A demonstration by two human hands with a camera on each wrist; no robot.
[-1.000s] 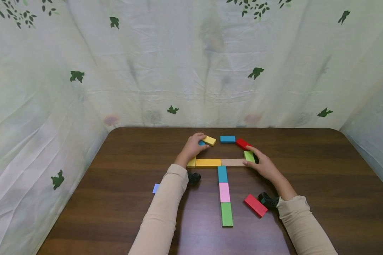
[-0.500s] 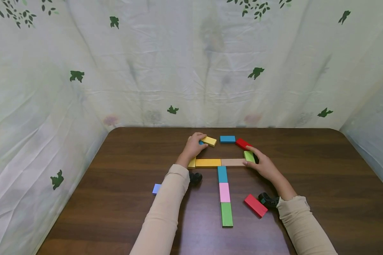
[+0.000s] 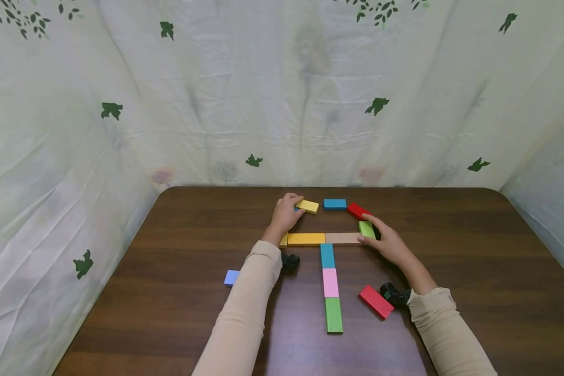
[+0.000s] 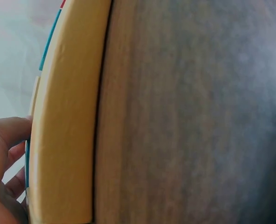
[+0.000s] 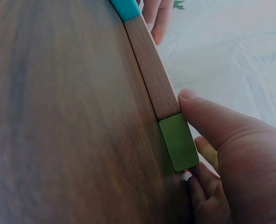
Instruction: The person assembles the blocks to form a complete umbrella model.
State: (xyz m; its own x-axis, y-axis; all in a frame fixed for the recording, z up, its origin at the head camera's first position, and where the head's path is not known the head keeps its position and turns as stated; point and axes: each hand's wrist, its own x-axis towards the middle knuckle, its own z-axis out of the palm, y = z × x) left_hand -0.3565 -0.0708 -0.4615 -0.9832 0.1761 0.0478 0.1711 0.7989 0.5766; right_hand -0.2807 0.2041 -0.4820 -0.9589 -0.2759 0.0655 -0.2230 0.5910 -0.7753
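Note:
In the head view, my left hand point(image 3: 285, 214) is at the far left of a block outline. Its thumb and fingers are around a mostly hidden blue block point(image 3: 296, 209), touching the left end of a tilted yellow block point(image 3: 308, 207). My right hand point(image 3: 389, 243) spans a light green block point(image 3: 366, 229), thumb at its near end and index finger by the red block point(image 3: 357, 211). In the right wrist view, the thumb lies where the wooden block point(image 5: 153, 70) meets the green block point(image 5: 179, 142). A yellow block point(image 4: 70, 116) fills much of the left wrist view.
A blue block point(image 3: 335, 204) lies behind. A yellow-orange block point(image 3: 306, 239) adjoins the beige block point(image 3: 342, 239). Below run blue point(image 3: 327, 256), pink point(image 3: 330, 282) and green point(image 3: 333, 315) blocks. A loose red block point(image 3: 376, 302) and periwinkle block point(image 3: 231, 278) lie on the brown table point(image 3: 145, 313).
My left hand has shifted slightly to the right, and less of the blue block under it shows. The tilted yellow block has turned a little. My right hand has stayed in place.

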